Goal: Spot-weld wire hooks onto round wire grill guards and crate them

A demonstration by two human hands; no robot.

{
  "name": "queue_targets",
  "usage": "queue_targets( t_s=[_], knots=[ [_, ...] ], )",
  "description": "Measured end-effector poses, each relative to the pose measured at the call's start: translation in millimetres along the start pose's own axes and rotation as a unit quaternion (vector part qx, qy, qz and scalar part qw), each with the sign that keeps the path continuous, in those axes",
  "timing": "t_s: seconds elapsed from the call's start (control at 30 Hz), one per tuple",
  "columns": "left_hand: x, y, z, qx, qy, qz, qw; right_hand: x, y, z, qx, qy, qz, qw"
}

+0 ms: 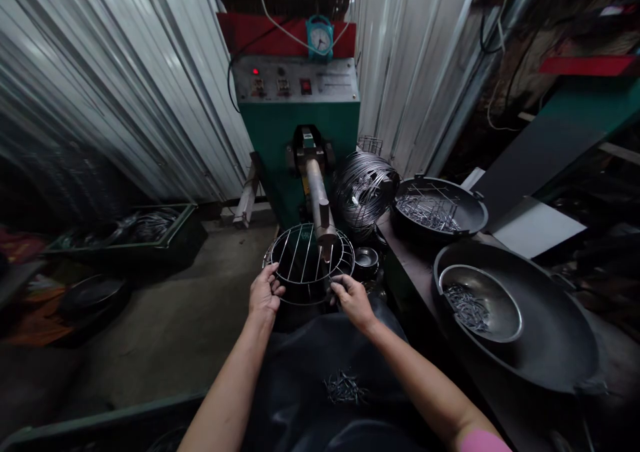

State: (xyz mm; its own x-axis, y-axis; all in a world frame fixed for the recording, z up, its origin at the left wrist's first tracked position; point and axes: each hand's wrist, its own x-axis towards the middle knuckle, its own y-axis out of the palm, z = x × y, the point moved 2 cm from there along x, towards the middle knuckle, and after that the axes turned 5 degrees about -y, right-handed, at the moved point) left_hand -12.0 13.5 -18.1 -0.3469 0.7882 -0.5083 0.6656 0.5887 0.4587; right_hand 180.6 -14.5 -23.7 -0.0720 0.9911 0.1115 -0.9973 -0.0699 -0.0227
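A round wire rack (291, 282) with parallel bars and two rings lies under the metal arm (317, 195) of a green machine (275, 132). My left hand (265, 291) has its fingers closed on the rack's left front rim. At the right front rim, my right hand (350, 297) is pinched, with thumb and forefinger together by the wire; whether it also holds a small piece is too dark to tell. The arm's tip stands over the right part of the rack. Short wire pieces (345, 388) lie on the dark apron (295, 372) over my lap.
Wire coils (365, 189) sit right of the machine. Further right are a black pan (473, 205) with wire pieces and a larger pan (555, 319) holding a metal bowl (507, 312) of short pieces. A green bin (185, 239) stands at left. A clock (320, 37) hangs above.
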Motion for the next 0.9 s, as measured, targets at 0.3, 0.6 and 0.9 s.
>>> queue_targets(
  t_s=[0.3,0.6,0.9],
  knots=[
    [12.2,12.7,-5.4,0.010,0.009,-0.002,1.000,17.7,-2.7,-4.2,0.006,-0.022,0.005,1.000],
    [17.1,21.6,-5.8,0.003,0.002,-0.019,1.000,28.5,-3.5,-7.6,0.018,-0.021,0.008,1.000],
    [14.9,17.2,-4.6,-0.009,0.002,-0.019,1.000,27.9,-3.9,3.0,-0.005,-0.028,-0.002,1.000]
  ],
)
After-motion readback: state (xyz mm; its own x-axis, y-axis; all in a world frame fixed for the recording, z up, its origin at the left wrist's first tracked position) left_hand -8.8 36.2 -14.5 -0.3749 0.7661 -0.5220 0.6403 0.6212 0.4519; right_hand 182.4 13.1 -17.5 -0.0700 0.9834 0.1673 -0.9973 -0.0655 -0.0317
